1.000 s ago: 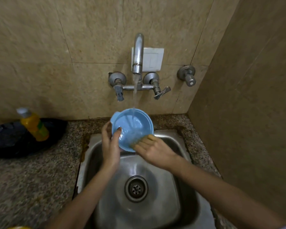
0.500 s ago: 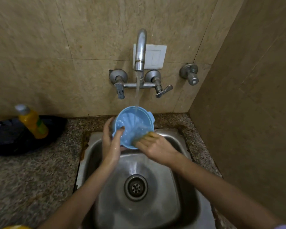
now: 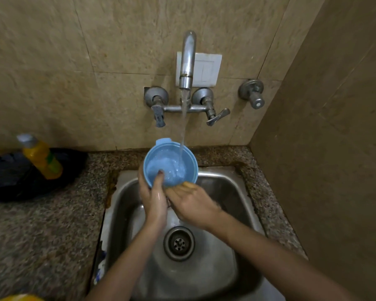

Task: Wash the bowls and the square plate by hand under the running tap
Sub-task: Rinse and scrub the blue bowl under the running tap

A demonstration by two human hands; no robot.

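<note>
Steel sink (image 3: 226, 185), one tap (image 3: 188, 59), one blue bowl (image 3: 172, 164), left hand (image 3: 153, 200), right hand (image 3: 193, 207)

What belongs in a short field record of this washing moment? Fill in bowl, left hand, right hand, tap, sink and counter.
bowl: blue, tilted towards the camera, water landing inside
left hand: grips the bowl's rim, thumb inside
right hand: holds a yellow scrubber at the bowl's near edge
tap: running, stream falls into the bowl
sink: steel, drain uncovered
counter: yellow bottle at left
</note>
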